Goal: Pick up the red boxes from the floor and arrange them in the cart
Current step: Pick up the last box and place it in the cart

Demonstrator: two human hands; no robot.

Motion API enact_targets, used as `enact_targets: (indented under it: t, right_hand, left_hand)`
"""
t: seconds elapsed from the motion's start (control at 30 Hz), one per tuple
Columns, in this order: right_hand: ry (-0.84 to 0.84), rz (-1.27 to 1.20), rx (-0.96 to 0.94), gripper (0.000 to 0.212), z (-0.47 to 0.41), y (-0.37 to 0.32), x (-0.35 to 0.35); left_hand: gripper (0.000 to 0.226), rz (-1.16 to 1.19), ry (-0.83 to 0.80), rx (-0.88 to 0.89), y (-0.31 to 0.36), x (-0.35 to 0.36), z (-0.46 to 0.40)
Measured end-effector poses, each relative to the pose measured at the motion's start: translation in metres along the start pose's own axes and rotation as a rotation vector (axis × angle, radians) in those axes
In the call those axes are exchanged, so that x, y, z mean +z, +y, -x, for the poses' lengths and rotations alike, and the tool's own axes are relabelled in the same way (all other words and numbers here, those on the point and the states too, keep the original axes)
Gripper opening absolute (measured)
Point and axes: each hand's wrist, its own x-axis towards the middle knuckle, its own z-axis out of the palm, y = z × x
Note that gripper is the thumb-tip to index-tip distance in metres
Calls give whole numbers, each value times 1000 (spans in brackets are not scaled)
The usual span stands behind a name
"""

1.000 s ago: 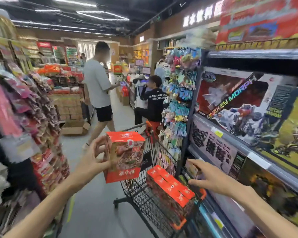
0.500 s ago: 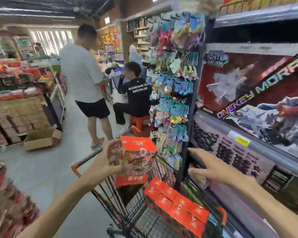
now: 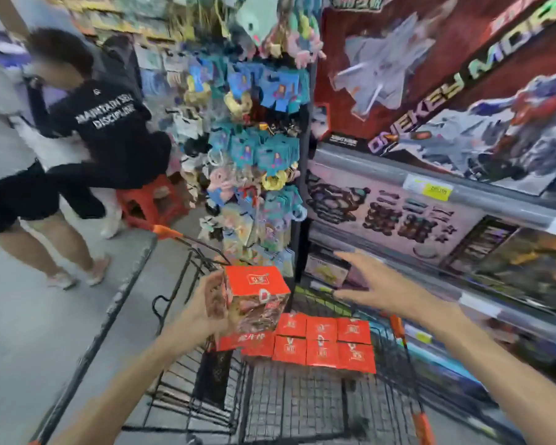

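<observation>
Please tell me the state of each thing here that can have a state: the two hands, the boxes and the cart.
Left hand: grips the held red box from its side.
Held red box: upright, in the air above the cart.
Right hand: open, fingers spread, holding nothing.
Red boxes in cart: packed in rows, tops up.
Cart: partly filled, bare wire floor at the near end.

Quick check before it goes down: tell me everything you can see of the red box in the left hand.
The red box is a tall carton, looks like printed cardboard: plain orange-red top with a small logo, a food photo on its sides, and a red band with pale characters along the bottom edge. It looks closed and undamaged. It is held upright, slightly tilted, above the left part of the cart, just left of the red boxes already packed there. Only the left hand touches it, gripping its left side. The print is blurred.
</observation>
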Motion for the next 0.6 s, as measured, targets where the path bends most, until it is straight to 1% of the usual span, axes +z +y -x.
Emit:
enact_targets:
  t: [0.13,0.2,0.27,0.33,0.43,0.53,0.6]
  right_hand:
    - [-33,-63,116,83,9,-19,63]
    - [-82,-70,168,87,10,-20,97]
    - [-121,-117,213,87,7,-19,131]
    - [-168,-185,274,89,0,-14,166]
    - [-247,-287,361,95,-9,-3,222]
    - [-280,-430,391,89,-18,8,273]
    - [-288,-500,416,84,-22,16,304]
  left_hand:
    - [103,13,-153,-110,-62,4,-30]
    - [103,57,-244,-141,-91,10,-39]
    - [110,116,-312,-166,-121,19,-46]
    - [114,128,-345,-158,-154,30,-53]
    - [104,124,-348,-174,-196,48,-59]
    - [99,85,-345,-172,-232,68,-63]
    - [102,61,-337,-186,-255,81,-64]
